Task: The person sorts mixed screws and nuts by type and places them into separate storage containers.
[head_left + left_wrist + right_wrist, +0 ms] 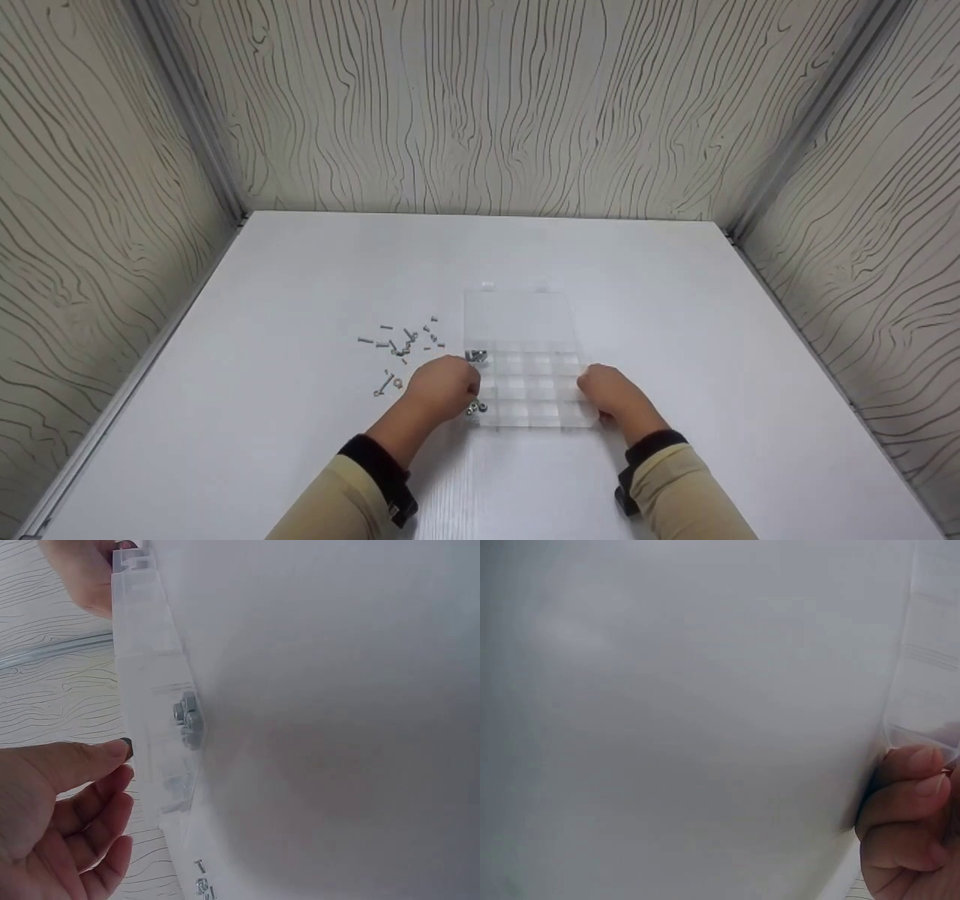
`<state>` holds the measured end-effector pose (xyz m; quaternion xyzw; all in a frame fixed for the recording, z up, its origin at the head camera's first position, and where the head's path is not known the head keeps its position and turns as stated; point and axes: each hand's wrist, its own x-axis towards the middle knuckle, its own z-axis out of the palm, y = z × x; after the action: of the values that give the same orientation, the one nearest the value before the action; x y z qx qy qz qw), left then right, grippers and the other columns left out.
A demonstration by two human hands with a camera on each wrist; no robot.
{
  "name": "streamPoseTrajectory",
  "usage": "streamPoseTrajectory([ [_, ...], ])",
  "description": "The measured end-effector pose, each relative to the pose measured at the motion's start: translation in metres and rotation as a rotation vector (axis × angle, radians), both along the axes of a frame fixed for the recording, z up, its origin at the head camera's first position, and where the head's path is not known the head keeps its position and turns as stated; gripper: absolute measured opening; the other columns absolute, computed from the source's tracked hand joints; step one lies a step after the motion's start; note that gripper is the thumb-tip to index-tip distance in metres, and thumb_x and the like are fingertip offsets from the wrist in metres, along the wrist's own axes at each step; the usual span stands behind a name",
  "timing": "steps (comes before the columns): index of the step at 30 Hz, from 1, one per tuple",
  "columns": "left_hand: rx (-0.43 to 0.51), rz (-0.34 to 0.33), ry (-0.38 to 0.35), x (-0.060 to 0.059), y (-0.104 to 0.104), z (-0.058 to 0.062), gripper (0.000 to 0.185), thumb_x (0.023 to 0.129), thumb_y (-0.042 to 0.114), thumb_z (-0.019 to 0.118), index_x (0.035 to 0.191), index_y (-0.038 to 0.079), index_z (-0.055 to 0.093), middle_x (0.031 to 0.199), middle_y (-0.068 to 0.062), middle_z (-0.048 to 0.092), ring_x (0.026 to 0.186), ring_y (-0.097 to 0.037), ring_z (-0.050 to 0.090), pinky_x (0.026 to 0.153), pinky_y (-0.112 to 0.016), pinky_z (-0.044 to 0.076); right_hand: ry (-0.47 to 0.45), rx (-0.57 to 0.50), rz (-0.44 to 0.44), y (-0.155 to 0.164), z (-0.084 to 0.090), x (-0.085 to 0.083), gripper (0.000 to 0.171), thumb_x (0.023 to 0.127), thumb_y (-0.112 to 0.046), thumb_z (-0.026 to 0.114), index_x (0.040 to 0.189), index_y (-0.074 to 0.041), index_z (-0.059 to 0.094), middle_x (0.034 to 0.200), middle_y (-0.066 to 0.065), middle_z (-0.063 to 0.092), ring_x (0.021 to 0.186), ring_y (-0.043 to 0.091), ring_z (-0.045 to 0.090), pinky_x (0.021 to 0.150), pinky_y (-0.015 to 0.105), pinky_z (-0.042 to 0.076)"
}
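A clear plastic compartment box (525, 426) lies on the white table, its lid (517, 315) folded back away from me. Over its left column is my left hand (442, 386), fingers bent and thumb tip at the box rim. A small dark spot (129, 748) shows at that thumb tip; whether the hand pinches anything is unclear. My right hand (615, 394) grips the box's right side near the front corner, fingers (904, 802) curled at its edge. Bolts (476, 355) lie in the far-left compartment, nuts (189, 716) in the near-left one. My left hand hides the compartments between.
Several loose screws and bolts (385, 345) are scattered on the table (300, 270) left of the box. A longer bolt (385, 385) and a small ring-shaped piece (398, 383) lie close to my left hand. Patterned panels (465, 105) enclose the table's back and sides.
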<state>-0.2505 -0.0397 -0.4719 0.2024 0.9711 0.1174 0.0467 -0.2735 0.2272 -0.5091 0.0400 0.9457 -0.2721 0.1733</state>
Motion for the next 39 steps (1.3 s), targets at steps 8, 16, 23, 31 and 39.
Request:
streamPoseTrajectory([
  [8,-0.003,0.005,0.013,-0.003,-0.011,0.002,0.005,0.076,0.012,0.066,0.078,0.015,0.070,0.073,0.003,0.062,0.066,-0.013,0.055,0.061,-0.027,0.050,0.001,0.007,0.002,-0.001,0.000,0.000,0.023,0.089,-0.013,0.037,0.090,0.003,0.052,0.066,0.010,0.050,0.044,0.016,0.044,0.035,0.022,0.036],
  [16,-0.005,0.195,-0.062,-0.011,-0.041,0.009,0.011,0.080,0.011,0.060,0.087,0.012,0.068,0.081,-0.002,0.065,0.077,-0.018,0.061,0.069,-0.034,0.052,-0.009,-0.014,-0.011,-0.001,0.003,0.002,0.022,0.091,-0.013,0.036,0.091,0.003,0.052,0.071,0.010,0.048,0.052,0.018,0.041,0.039,0.023,0.036],
  [23,0.004,0.352,-0.090,-0.018,-0.073,0.006,0.014,0.079,0.003,0.061,0.091,0.009,0.066,0.091,-0.006,0.065,0.084,-0.022,0.061,0.072,-0.036,0.052,-0.001,-0.015,0.004,-0.001,0.003,0.003,0.021,0.092,-0.013,0.036,0.088,0.002,0.051,0.067,0.010,0.048,0.046,0.017,0.043,0.035,0.022,0.036],
  [31,-0.076,0.456,-0.173,-0.016,-0.093,0.002,0.022,0.077,0.006,0.066,0.099,0.001,0.064,0.095,-0.013,0.064,0.083,-0.023,0.060,0.074,-0.037,0.052,-0.012,-0.007,-0.004,0.000,0.001,0.001,0.022,0.093,-0.015,0.037,0.090,0.001,0.052,0.067,0.009,0.049,0.047,0.017,0.044,0.036,0.023,0.037],
  [39,-0.083,0.469,-0.239,-0.013,-0.097,-0.007,0.015,0.084,0.008,0.057,0.095,0.000,0.063,0.089,-0.013,0.061,0.078,-0.022,0.056,0.072,-0.036,0.051,-0.029,-0.019,-0.030,0.000,-0.001,0.000,0.023,0.092,-0.014,0.036,0.095,0.003,0.052,0.070,0.010,0.049,0.047,0.016,0.043,0.036,0.023,0.036],
])
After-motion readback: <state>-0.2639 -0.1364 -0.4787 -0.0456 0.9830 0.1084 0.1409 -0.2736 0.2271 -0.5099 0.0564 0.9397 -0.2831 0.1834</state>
